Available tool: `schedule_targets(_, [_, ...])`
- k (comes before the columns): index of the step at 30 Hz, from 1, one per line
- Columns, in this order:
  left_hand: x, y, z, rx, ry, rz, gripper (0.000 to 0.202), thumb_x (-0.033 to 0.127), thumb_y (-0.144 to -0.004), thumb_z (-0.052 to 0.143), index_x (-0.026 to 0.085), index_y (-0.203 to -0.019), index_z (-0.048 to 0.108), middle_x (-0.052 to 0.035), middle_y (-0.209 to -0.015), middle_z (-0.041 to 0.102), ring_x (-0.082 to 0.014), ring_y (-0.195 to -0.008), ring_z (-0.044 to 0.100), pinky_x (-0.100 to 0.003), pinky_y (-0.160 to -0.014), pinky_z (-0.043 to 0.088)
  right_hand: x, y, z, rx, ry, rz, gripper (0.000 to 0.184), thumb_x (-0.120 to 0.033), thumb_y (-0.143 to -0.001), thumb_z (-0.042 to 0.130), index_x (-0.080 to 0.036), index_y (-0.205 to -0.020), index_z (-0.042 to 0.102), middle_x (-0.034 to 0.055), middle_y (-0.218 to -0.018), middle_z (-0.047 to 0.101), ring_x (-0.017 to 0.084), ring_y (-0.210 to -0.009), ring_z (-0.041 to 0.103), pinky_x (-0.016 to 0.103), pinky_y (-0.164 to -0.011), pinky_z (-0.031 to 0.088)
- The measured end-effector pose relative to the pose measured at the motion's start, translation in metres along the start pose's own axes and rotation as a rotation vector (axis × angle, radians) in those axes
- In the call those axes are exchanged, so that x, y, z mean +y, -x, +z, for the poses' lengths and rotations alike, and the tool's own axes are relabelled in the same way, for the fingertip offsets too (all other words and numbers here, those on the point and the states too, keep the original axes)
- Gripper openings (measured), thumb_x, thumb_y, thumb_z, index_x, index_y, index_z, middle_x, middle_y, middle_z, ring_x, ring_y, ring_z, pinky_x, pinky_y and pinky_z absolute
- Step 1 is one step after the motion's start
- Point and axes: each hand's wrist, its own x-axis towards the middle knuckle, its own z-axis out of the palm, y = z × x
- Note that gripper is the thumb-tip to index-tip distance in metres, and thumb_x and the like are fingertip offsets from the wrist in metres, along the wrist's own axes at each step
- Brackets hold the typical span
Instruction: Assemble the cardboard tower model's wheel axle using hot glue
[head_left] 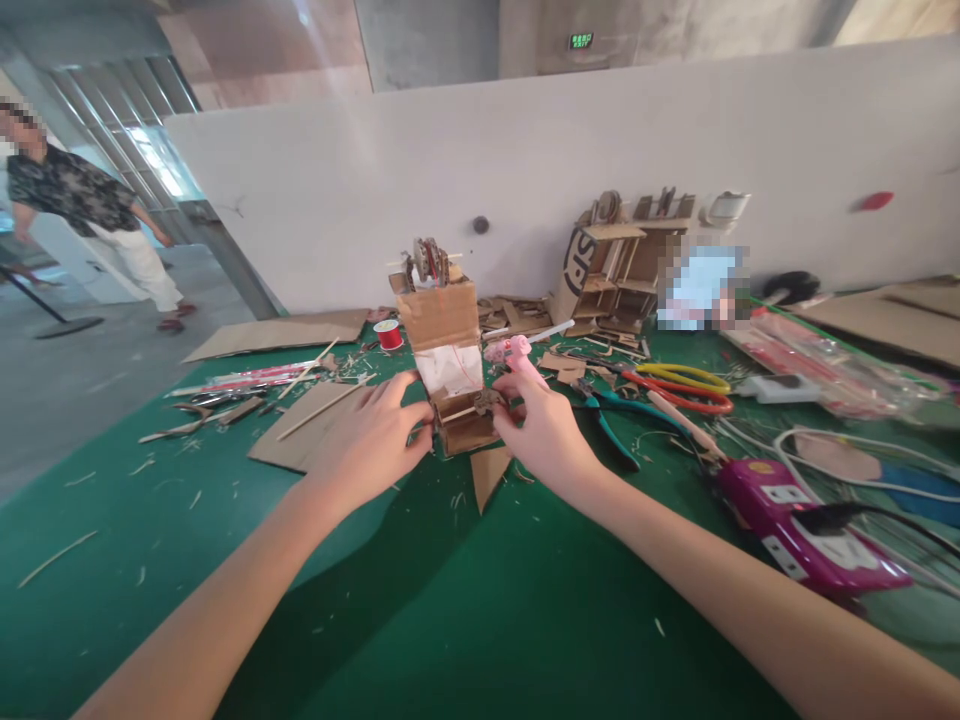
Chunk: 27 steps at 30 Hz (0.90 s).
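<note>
Left hand [375, 430] is resting curled at the lower left edge of a boxy brown cardboard tower [441, 318]; can't tell if it's gripping. Tower is standing upright on the smooth green bench [360, 620], probably light, stiff, crushable; best held by base corners. Right hand [546, 425] is pinching a small ragged brown cardboard piece [487, 401].

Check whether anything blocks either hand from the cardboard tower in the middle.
Nothing visible does. The left hand is at the lower left of the cardboard tower; the right hand is at its lower right, fingertips at a small cardboard piece.
</note>
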Motion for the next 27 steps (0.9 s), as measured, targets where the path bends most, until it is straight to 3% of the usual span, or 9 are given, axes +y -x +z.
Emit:
schedule_targets(6, [0.001,-0.001,-0.005,-0.023,-0.027,0.018,0.023,0.028,-0.092,0.043,0.021,-0.084,0.064,-0.0095,-0.125,0.044,-0.0263,-0.107,0.055,-0.04,-0.084,0.05,-0.001,-0.001,0.001,-0.033,0.163,0.003,0.015,-0.015,-0.08,0.055,-0.016,-0.095,0.059,0.006,-0.087,0.067,0.015,-0.069,0.061,0.027,-0.066,0.048])
schedule_targets(12, [-0.002,-0.001,-0.001,-0.028,0.008,0.018,0.024,0.028,-0.093,0.041,0.022,-0.088,0.064,-0.009,-0.128,0.042,-0.0254,-0.108,0.055,-0.041,-0.086,0.05,-0.008,0.001,0.002,-0.115,0.437,-0.066,0.023,-0.021,-0.089,0.046,-0.017,-0.106,0.06,0.0084,-0.099,0.068,0.02,-0.084,0.064,0.027,-0.065,0.044])
schedule_targets(16, [-0.003,-0.001,0.002,-0.011,0.019,0.024,0.024,0.027,-0.093,0.041,0.023,-0.089,0.064,-0.0088,-0.13,0.042,-0.0277,-0.117,0.05,-0.042,-0.09,0.049,-0.01,0.002,0.006,-0.168,0.625,-0.117,0.031,-0.026,-0.094,0.036,-0.021,-0.115,0.057,0.0073,-0.104,0.068,0.02,-0.078,0.065,0.028,-0.056,0.039])
schedule_targets(21, [-0.002,0.0,0.003,-0.009,0.021,0.016,0.023,0.027,-0.093,0.041,0.021,-0.089,0.064,-0.009,-0.132,0.039,-0.0273,-0.117,0.051,-0.043,-0.092,0.049,-0.012,0.002,0.008,-0.213,0.649,-0.106,0.027,-0.027,-0.093,0.037,-0.022,-0.111,0.057,0.0056,-0.105,0.068,0.02,-0.077,0.066,0.027,-0.053,0.038])
schedule_targets(27, [-0.002,0.0,0.003,-0.008,0.006,0.022,0.023,0.027,-0.093,0.043,0.02,-0.087,0.064,-0.0095,-0.132,0.04,-0.0271,-0.116,0.051,-0.042,-0.092,0.049,-0.019,0.003,0.004,-0.295,0.781,-0.176,0.03,-0.018,-0.094,0.03,-0.015,-0.11,0.055,0.0119,-0.095,0.069,0.023,-0.067,0.068,0.029,-0.053,0.04])
